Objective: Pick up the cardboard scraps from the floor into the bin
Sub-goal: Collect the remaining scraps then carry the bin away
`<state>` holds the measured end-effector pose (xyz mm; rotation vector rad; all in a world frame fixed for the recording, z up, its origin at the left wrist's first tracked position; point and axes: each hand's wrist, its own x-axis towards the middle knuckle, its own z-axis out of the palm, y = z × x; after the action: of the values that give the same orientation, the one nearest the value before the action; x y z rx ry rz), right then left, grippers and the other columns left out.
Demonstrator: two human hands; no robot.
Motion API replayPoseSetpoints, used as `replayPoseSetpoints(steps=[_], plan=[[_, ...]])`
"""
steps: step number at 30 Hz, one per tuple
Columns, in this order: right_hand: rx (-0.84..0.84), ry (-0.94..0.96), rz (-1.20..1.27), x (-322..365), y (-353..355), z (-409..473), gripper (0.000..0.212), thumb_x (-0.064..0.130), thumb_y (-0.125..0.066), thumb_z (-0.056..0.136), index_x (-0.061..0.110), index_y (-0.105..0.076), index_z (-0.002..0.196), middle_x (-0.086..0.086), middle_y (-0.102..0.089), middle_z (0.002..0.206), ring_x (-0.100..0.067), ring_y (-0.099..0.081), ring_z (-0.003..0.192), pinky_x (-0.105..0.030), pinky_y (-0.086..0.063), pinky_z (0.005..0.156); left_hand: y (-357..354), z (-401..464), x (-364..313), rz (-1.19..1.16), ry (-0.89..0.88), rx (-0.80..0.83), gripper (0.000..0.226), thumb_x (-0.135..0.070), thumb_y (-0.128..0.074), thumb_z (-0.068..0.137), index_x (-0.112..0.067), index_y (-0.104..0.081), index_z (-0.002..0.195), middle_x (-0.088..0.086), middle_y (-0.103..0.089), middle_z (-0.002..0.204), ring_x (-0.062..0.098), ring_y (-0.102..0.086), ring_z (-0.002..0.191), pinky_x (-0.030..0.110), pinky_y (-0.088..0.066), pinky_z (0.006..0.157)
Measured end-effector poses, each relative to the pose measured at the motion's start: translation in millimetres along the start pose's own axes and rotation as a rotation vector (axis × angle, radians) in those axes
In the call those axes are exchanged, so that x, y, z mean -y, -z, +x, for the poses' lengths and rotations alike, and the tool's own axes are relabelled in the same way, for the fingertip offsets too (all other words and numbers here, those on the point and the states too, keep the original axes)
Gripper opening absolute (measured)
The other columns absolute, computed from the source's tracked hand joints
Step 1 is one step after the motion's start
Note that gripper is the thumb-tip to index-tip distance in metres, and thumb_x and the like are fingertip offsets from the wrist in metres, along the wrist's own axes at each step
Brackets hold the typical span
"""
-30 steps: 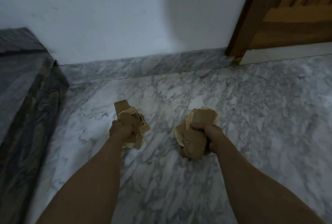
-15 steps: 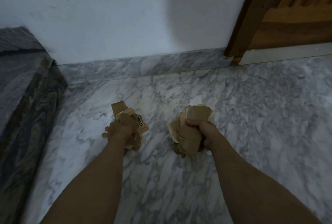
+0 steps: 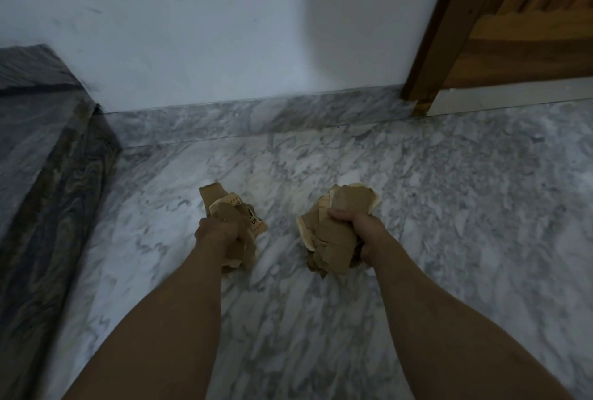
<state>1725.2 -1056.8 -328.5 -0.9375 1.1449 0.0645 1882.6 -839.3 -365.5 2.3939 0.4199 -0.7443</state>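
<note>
Both fists are full, so the step in hand is judged to be carrying the load to the bin, which is not in view. To do it well, the person should keep both grips tight and level so loose edges do not slip out, and release only once over the bin.

The left hand is clenched on a wad of cardboard scraps, which sticks out above and below its fingers. The right hand is clenched on a larger wad, bulging to the left of its fingers. No loose scraps show on the marble floor near either hand.
</note>
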Motion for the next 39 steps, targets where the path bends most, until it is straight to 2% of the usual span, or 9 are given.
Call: replayPoseSetpoints(steps=[5, 13, 20, 24, 26, 29, 33, 36, 39], plan=[[-0.017, -0.006, 0.036, 3, 9, 8, 0.05, 0.013, -0.089, 0.07, 0.006, -0.062, 0.112, -0.017, -0.071, 0.105, -0.035, -0.068, 0.094, -0.05, -0.058, 0.079, -17, -11, 7, -0.027, -0.087, -0.16, 0.065, -0.056, -0.043, 0.096, -0.001, -0.044, 0.131, 0.022, -0.058, 0.124, 0.042, -0.059, 0.11, 0.041, -0.049, 0.088], [0.005, -0.003, 0.038, -6, -10, 20, 0.06, 0.015, -0.09, 0.067, 0.005, -0.066, 0.121, -0.015, -0.073, 0.106, -0.033, -0.071, 0.092, -0.044, -0.06, 0.07, -15, -14, 9, -0.086, -0.135, -0.107, 0.055, -0.043, -0.053, 0.097, -0.005, -0.041, 0.135, 0.02, -0.057, 0.127, 0.041, -0.057, 0.115, 0.038, -0.043, 0.081], [0.017, 0.004, 0.053, 3, -12, 6, 0.057, 0.013, -0.087, 0.072, 0.003, -0.064, 0.123, -0.014, -0.072, 0.108, -0.031, -0.07, 0.091, -0.042, -0.059, 0.071, -15, 14, 10, -0.219, -0.249, 0.179, 0.092, -0.038, -0.076, 0.028, -0.015, -0.065, 0.116, 0.007, -0.071, 0.112, 0.029, -0.068, 0.097, 0.049, -0.06, 0.084], [-0.012, -0.039, 0.057, 30, 8, -49, 0.054, 0.016, -0.088, 0.073, 0.006, -0.063, 0.12, -0.012, -0.072, 0.103, -0.03, -0.069, 0.085, -0.04, -0.057, 0.065, 13, -68, -22, -0.251, -0.291, 0.259, 0.089, -0.031, -0.078, 0.035, -0.007, -0.059, 0.119, 0.006, -0.067, 0.111, 0.024, -0.065, 0.099, 0.041, -0.057, 0.087], [-0.046, -0.043, 0.086, 50, 27, -87, 0.057, 0.019, -0.089, 0.071, 0.006, -0.064, 0.121, -0.012, -0.073, 0.103, -0.03, -0.071, 0.086, -0.038, -0.057, 0.061, 29, -112, -44, -0.268, -0.249, 0.412, 0.065, -0.024, -0.079, 0.056, -0.009, -0.054, 0.114, 0.007, -0.062, 0.104, 0.022, -0.062, 0.09, 0.036, -0.054, 0.08], [-0.105, -0.038, 0.136, 89, 62, -156, 0.06, 0.021, -0.091, 0.069, 0.008, -0.066, 0.123, -0.011, -0.074, 0.105, -0.03, -0.073, 0.087, -0.037, -0.058, 0.059, 39, -158, -73, -0.25, -0.268, 0.585, 0.038, -0.029, -0.057, 0.087, 0.005, -0.05, 0.103, 0.03, -0.052, 0.108, 0.04, -0.057, 0.082, 0.048, -0.051, 0.067], [-0.19, -0.011, 0.23, 146, 118, -262, 0.063, 0.021, -0.091, 0.068, 0.007, -0.064, 0.124, -0.012, -0.073, 0.108, -0.031, -0.072, 0.089, -0.037, -0.059, 0.062, 60, -256, -130, -0.164, -0.302, 0.729, 0.059, -0.002, -0.082, 0.071, 0.012, -0.049, 0.118, 0.035, -0.057, 0.12, 0.042, -0.062, 0.093, 0.051, -0.057, 0.067], [-0.265, 0.034, 0.306, 183, 166, -344, 0.064, 0.021, -0.091, 0.068, 0.006, -0.062, 0.123, -0.011, -0.073, 0.107, -0.031, -0.072, 0.089, -0.039, -0.06, 0.064, 79, -360, -191, -0.026, -0.353, 0.81, 0.095, -0.017, -0.101, 0.036, 0.003, -0.06, 0.119, 0.02, -0.071, 0.109, 0.042, -0.068, 0.102, 0.052, -0.06, 0.077], [-0.354, 0.093, 0.405, 204, 218, -422, 0.064, 0.024, -0.091, 0.067, 0.007, -0.061, 0.121, -0.012, -0.072, 0.108, -0.032, -0.071, 0.093, -0.049, -0.061, 0.077, 90, -462, -247, -0.022, -0.388, 0.882, 0.067, 0.002, -0.089, 0.064, -0.009, -0.06, 0.124, 0.01, -0.072, 0.104, 0.03, -0.07, 0.097, 0.028, -0.057, 0.062]])
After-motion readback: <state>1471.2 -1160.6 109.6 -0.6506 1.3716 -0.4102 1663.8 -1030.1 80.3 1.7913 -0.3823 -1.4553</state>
